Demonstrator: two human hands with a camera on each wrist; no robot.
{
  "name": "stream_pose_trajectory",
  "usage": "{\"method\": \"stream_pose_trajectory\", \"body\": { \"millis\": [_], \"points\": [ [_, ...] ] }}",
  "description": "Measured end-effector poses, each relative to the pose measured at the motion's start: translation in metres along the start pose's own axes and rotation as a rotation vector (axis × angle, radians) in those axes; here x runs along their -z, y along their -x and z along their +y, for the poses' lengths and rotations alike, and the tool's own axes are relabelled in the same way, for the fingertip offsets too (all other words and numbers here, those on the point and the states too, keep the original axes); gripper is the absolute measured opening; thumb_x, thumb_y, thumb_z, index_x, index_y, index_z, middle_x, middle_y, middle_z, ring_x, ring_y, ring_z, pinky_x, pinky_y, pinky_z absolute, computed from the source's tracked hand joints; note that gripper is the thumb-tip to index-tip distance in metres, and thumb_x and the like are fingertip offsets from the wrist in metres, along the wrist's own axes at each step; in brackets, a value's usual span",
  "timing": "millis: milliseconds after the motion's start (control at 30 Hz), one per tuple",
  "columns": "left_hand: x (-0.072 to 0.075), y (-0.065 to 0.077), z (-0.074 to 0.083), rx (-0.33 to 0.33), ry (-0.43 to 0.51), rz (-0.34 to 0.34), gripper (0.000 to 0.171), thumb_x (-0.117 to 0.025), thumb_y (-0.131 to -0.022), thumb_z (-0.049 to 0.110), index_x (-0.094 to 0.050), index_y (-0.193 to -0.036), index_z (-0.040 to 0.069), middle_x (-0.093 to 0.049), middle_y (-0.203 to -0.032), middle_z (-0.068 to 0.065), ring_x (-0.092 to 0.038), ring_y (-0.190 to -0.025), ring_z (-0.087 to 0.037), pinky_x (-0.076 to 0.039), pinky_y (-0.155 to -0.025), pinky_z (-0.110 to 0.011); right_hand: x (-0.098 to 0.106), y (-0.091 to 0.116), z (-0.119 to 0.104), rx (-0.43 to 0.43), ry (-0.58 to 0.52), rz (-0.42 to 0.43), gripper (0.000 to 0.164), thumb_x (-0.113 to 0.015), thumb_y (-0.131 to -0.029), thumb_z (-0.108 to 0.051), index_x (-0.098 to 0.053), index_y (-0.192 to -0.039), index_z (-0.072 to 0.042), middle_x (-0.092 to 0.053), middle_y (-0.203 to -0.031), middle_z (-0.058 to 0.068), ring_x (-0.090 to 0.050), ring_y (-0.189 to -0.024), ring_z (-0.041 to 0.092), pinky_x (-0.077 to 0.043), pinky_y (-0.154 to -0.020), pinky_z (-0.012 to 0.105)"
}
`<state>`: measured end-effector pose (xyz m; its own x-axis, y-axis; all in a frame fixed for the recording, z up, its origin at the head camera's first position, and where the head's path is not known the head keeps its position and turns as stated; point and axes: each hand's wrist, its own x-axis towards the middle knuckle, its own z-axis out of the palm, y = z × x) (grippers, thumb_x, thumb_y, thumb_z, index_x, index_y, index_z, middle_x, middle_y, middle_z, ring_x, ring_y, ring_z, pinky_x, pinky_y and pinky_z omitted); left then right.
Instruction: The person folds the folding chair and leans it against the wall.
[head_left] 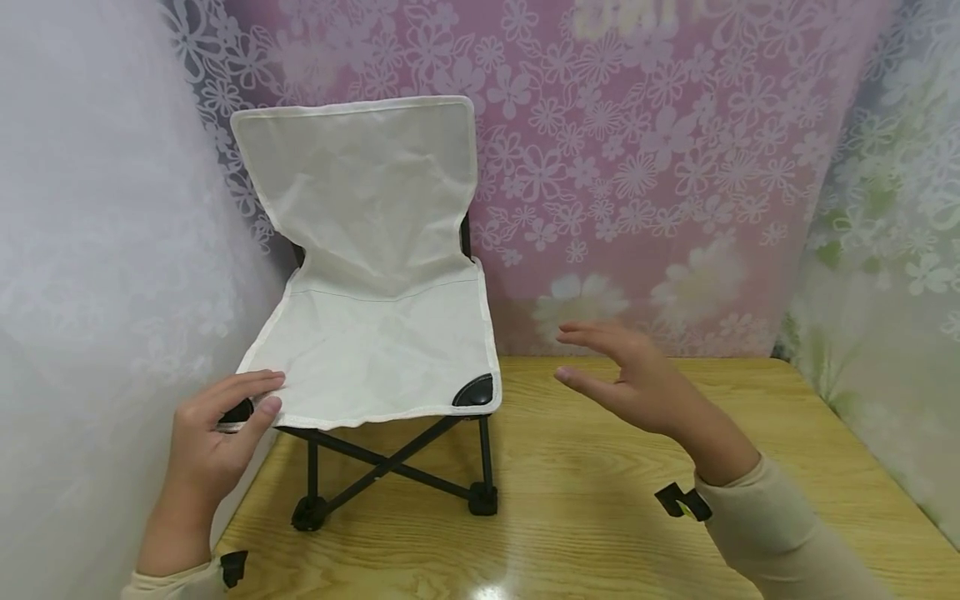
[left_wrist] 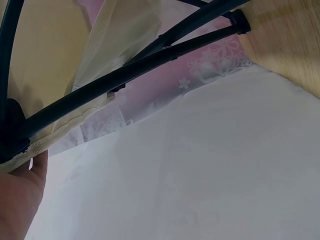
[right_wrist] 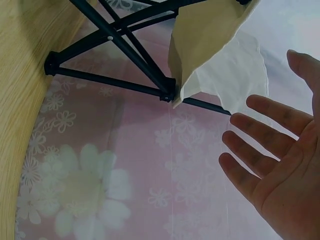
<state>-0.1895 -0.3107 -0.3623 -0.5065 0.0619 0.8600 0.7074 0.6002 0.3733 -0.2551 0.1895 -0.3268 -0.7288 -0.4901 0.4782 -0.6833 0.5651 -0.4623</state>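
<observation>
A small folding chair point(head_left: 375, 350) with a pale fabric seat and back stands unfolded on the wooden table, its backrest upright. Its thin black legs point(head_left: 390, 462) cross below the seat. My left hand point(head_left: 217, 433) holds the seat's front left corner, thumb and fingers about the fabric edge. From below, the left wrist view shows the fingers at that edge, beside a dark leg point(left_wrist: 100, 92). To the right of the chair, my right hand point(head_left: 637, 379) is raised in the air, holding nothing. Its spread fingers point(right_wrist: 265, 127) and palm show in the right wrist view.
The wooden table point(head_left: 600, 500) runs under the chair and off to the right. A pink floral cloth point(head_left: 637, 167) hangs behind it. Whitish cloth point(head_left: 97, 250) stands close at the chair's left, and a pale flowered cloth point(head_left: 892, 333) borders the right side.
</observation>
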Motion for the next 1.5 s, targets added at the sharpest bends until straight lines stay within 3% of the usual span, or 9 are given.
{"method": "stream_pose_trajectory", "body": {
  "millis": [133, 433, 700, 900, 1267, 1500],
  "points": [
    [0.0, 0.001, -0.002, -0.017, -0.004, 0.01, 0.029, -0.08, -0.076, -0.008, -0.081, -0.104, -0.005, -0.081, -0.109, -0.007, -0.071, -0.115, -0.002, -0.048, -0.107, -0.016, -0.003, -0.001, -0.004, 0.002, -0.021, 0.0, 0.052, -0.076, -0.1, -0.034, -0.063, -0.148, -0.021, -0.058, -0.157, -0.003, -0.051, -0.15, 0.026, -0.049, -0.113, 0.059],
    [0.001, 0.003, -0.004, -0.045, -0.001, 0.002, 0.027, -0.083, -0.081, -0.001, -0.081, -0.108, -0.004, -0.08, -0.109, -0.017, -0.069, -0.117, -0.005, -0.047, -0.109, -0.017, -0.011, -0.006, -0.013, 0.053, -0.049, 0.014, 0.051, -0.077, -0.099, -0.03, -0.063, -0.148, -0.021, -0.059, -0.155, -0.004, -0.052, -0.149, 0.023, -0.047, -0.117, 0.056],
    [0.0, 0.004, -0.005, -0.059, 0.005, 0.009, 0.028, -0.083, -0.08, 0.002, -0.081, -0.107, -0.004, -0.08, -0.108, -0.015, -0.069, -0.115, -0.006, -0.046, -0.107, -0.017, -0.017, -0.009, -0.021, 0.054, -0.074, -0.004, 0.051, -0.076, -0.1, -0.032, -0.063, -0.148, -0.025, -0.058, -0.156, -0.004, -0.05, -0.15, 0.023, -0.046, -0.118, 0.056],
    [0.0, 0.004, -0.006, -0.074, 0.016, 0.017, 0.028, -0.083, -0.079, 0.003, -0.08, -0.106, -0.005, -0.08, -0.106, -0.017, -0.068, -0.114, -0.008, -0.046, -0.106, -0.017, -0.024, -0.015, -0.03, 0.116, -0.091, -0.007, 0.046, -0.076, -0.1, -0.031, -0.066, -0.145, -0.026, -0.059, -0.156, -0.003, -0.051, -0.149, 0.022, -0.044, -0.121, 0.054],
    [-0.003, 0.007, -0.006, -0.096, 0.015, 0.031, 0.031, -0.083, -0.08, 0.011, -0.08, -0.107, -0.004, -0.078, -0.107, -0.018, -0.065, -0.112, -0.01, -0.044, -0.102, -0.017, -0.038, -0.02, -0.043, 0.1, -0.114, -0.013, 0.049, -0.077, -0.099, -0.036, -0.067, -0.144, -0.018, -0.053, -0.16, -0.005, -0.038, -0.158, 0.023, -0.035, -0.125, 0.059],
    [-0.004, 0.011, -0.005, -0.09, 0.01, 0.045, 0.03, -0.082, -0.081, 0.013, -0.08, -0.107, -0.004, -0.077, -0.107, -0.018, -0.064, -0.111, -0.009, -0.043, -0.101, -0.017, -0.05, -0.023, -0.046, 0.123, -0.124, -0.033, 0.05, -0.076, -0.099, -0.038, -0.067, -0.143, -0.016, -0.055, -0.16, 0.002, -0.039, -0.158, 0.026, -0.032, -0.127, 0.059]
  ]
}}
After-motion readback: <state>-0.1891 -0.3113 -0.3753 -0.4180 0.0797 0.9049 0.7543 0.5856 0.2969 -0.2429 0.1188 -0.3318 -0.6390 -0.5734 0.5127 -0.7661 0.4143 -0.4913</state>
